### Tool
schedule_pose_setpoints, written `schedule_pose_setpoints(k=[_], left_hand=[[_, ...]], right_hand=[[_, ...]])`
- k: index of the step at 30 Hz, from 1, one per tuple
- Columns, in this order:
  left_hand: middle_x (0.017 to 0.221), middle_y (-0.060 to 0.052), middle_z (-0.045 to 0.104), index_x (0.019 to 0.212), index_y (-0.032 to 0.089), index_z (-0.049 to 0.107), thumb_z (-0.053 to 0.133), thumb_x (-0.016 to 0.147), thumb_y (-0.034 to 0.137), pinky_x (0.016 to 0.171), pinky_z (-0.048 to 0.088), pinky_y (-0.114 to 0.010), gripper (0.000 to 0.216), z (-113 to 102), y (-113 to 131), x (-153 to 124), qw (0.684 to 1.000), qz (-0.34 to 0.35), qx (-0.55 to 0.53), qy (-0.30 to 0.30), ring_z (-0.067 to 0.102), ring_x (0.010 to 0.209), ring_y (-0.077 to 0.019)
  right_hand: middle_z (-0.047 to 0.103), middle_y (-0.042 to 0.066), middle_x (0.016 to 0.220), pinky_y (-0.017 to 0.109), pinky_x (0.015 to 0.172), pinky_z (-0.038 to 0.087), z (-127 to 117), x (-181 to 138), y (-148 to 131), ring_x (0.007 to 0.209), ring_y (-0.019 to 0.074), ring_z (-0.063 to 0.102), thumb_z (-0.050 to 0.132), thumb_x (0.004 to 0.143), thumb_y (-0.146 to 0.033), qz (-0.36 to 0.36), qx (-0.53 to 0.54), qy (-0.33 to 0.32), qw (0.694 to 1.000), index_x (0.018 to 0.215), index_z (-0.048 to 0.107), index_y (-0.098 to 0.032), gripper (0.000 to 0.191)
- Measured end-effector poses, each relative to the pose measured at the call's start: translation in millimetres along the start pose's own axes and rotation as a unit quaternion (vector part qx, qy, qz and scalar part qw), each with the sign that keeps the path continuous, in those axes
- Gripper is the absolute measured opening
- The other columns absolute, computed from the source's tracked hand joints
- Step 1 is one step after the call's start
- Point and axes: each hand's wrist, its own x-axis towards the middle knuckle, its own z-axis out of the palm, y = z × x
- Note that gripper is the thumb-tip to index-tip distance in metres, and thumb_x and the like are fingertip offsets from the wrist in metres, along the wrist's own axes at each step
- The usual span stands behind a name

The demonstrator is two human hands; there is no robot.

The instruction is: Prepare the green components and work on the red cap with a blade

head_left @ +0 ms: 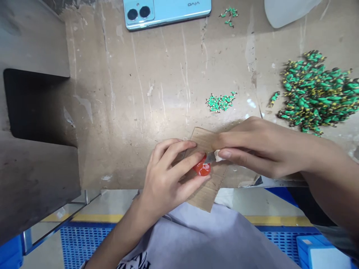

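Left hand (168, 175) pinches and partly covers a glossy red rounded piece (204, 170) over a brown cardboard strip (209, 194) on the brown counter (117, 97), right hand (252, 147) gripping a white-ended metal blade (210, 157), green-and-black heap (319, 93) rightward, light-blue rectangular phone (174, 11) beyond.

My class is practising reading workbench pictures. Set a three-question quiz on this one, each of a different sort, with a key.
1. True or false: the left hand touches the red piece.

2. Choose one. Directly beneath the red piece lies:
A) the phone
B) the cardboard strip
C) a blue crate

3. Fill the gap: the larger heap of green pieces lies toward the ____ side of the picture.

Key: 1. True. 2. B. 3. Right.
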Motion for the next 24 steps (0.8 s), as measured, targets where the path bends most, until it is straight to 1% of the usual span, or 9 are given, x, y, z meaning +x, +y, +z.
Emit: schedule_pose_setpoints(k=[2,4,9,14,18,22,24], left_hand=[[0.129,-0.014,0.079,0.121,0.019,0.076,0.086,0.099,0.033,0.107,0.057,-0.047,0.028,0,0,-1,1.0,0.001,-0.003,0.002,0.065,0.122,-0.03],[0.128,-0.014,0.079,0.123,0.017,0.076,0.086,0.099,0.034,0.107,0.057,-0.046,0.03,0,-1,-1,1.0,0.003,-0.005,0.005,0.065,0.121,-0.0297],[0.128,-0.014,0.078,0.124,0.018,0.074,0.085,0.1,0.035,0.107,0.059,-0.047,0.032,1,-2,-1,1.0,0.009,0.003,0.014,0.068,0.12,-0.0292],[0.126,-0.013,0.077,0.124,0.02,0.074,0.086,0.099,0.036,0.102,0.062,-0.045,0.032,2,-1,-1,1.0,0.006,0.012,0.027,0.069,0.118,-0.0284],[0.125,-0.014,0.077,0.123,0.021,0.074,0.087,0.098,0.036,0.097,0.063,-0.045,0.032,2,0,-1,0.999,0.001,0.019,0.031,0.07,0.117,-0.0289],[0.125,-0.011,0.078,0.122,0.024,0.074,0.087,0.098,0.037,0.095,0.063,-0.045,0.03,1,0,0,0.999,0.001,0.027,0.029,0.072,0.116,-0.0284],[0.124,-0.012,0.078,0.121,0.023,0.075,0.087,0.098,0.037,0.096,0.063,-0.045,0.03,1,0,1,0.999,0.001,0.027,0.028,0.072,0.116,-0.0284]], right_hand=[[0.05,-0.007,0.074,0.023,0.061,0.035,-2,-3,0,0.062,0.0098,0.046,0.044,0.121,-0.032,0.002,-0.004,0.008,1.0,0.096,0.055,-0.022,0.029],[0.054,-0.006,0.073,0.025,0.061,0.035,-3,-8,-1,0.062,0.0104,0.048,0.048,0.12,-0.031,0.007,-0.027,0.016,0.999,0.098,0.059,-0.022,0.026],[0.061,-0.004,0.069,0.03,0.058,0.032,-2,-12,-6,0.057,0.0119,0.05,0.055,0.117,-0.028,-0.008,-0.069,0.035,0.997,0.091,0.061,-0.023,0.027],[0.063,-0.003,0.071,0.032,0.058,0.031,1,-10,-8,0.058,0.0121,0.052,0.059,0.115,-0.026,-0.018,-0.079,0.043,0.996,0.093,0.063,-0.022,0.023],[0.059,-0.004,0.069,0.032,0.057,0.03,1,-12,-7,0.056,0.0113,0.049,0.06,0.115,-0.027,-0.015,-0.089,0.046,0.995,0.092,0.061,-0.023,0.024],[0.063,-0.004,0.072,0.031,0.057,0.032,-1,-14,-8,0.058,0.0112,0.052,0.058,0.116,-0.026,-0.016,-0.107,0.059,0.992,0.104,0.066,-0.021,0.015],[0.063,-0.004,0.071,0.031,0.057,0.031,0,-15,-8,0.057,0.011,0.052,0.059,0.115,-0.025,-0.018,-0.106,0.064,0.992,0.102,0.066,-0.021,0.015]])
